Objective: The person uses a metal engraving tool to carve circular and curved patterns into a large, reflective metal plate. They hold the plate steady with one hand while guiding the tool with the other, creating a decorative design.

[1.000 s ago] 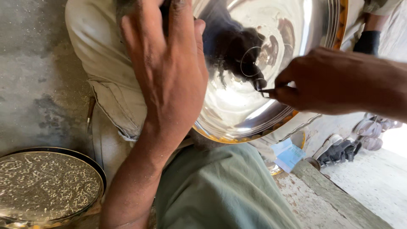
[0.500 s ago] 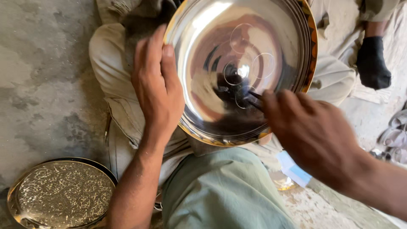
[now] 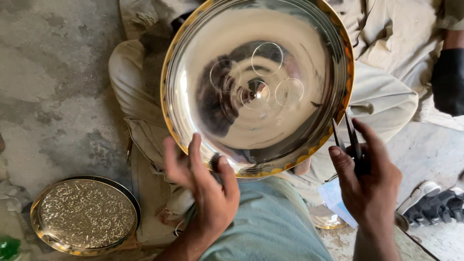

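A large shiny metal tray [image 3: 290, 145] with a gold scalloped rim rests tilted on my lap. Three thin circles are scribed around its centre. My left hand [image 3: 203, 186] grips the tray's lower left rim, thumb over the edge. My right hand [image 3: 369, 179] is off the tray at its lower right edge and holds a dark metal pair of dividers [image 3: 348, 137], points up and slightly apart.
A round engraved brass tray [image 3: 84, 215] lies on the concrete floor at lower left. Another person's beige-clad legs and a dark sock [image 3: 447, 79] are at the upper right. Dark sandals [image 3: 437, 208] sit at the right. A small brass dish [image 3: 326, 220] lies under my right forearm.
My right hand has pulled the dividers off the tray's centre to its lower right rim. My left hand slid from the left rim down to the bottom edge. Scribed circles now show.
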The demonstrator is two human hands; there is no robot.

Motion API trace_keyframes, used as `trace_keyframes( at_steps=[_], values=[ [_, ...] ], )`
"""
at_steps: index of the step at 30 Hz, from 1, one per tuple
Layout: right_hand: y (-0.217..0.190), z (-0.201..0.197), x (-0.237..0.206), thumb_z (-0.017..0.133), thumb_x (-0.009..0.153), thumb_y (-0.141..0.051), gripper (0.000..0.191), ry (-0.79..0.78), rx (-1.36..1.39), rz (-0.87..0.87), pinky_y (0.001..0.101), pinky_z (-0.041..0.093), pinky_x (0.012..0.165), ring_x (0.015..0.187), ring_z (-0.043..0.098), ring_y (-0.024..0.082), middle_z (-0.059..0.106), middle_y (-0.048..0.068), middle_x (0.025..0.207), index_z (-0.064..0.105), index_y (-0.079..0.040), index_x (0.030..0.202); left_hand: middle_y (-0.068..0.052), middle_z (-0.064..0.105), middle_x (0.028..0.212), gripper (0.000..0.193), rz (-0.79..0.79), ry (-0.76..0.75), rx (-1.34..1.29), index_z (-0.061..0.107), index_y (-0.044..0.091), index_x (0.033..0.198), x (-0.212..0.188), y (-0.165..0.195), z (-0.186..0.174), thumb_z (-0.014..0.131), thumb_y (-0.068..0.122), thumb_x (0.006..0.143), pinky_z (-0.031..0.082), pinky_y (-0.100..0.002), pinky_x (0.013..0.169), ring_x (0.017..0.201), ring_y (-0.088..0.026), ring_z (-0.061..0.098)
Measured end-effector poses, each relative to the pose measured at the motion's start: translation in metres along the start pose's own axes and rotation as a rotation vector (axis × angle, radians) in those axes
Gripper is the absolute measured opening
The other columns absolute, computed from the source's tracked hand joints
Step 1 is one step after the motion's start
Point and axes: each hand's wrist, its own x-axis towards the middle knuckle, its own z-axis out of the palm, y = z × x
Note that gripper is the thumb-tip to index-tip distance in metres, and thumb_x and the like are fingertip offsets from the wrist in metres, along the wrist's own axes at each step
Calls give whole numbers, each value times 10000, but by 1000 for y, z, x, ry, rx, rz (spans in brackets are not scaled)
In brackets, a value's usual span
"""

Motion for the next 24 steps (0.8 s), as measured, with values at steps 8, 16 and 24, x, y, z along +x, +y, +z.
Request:
trace_keyframes(
  at_steps=[8, 16, 24],
  values=[
    [-38, -22, 17, 820, 883, -253, 475, -85, -189, -323, 277, 508, 579, 649, 663, 112, 721, 35, 924, 708, -152, 1334, -213, 530, 1251, 661, 123, -412, -7, 530, 26, 1466, 50, 16, 21, 846, 233, 923, 571, -335, 775, 973, -250, 652],
    [-58, -2, 38, 865, 845, -404, 443, -128, -634, -361, 325, 412, 421, 441, 526, 122, 643, -31, 691, 797, -245, 1252, -147, 511, 1209, 824, 190, -369, 167, 523, 59, 1466, 70, 15, 53, 914, 340, 798, 523, -342, 710, 884, -236, 593],
    [-68, 7, 44, 877, 829, -366, 454, -133, -634, -338, 303, 396, 396, 422, 532, 107, 674, -29, 707, 793, -216, 1249, -116, 500, 1214, 768, 206, -349, 183, 537, 51, 1482, 73, 7, 55, 905, 319, 864, 520, -313, 737, 891, -203, 569]
  ],
)
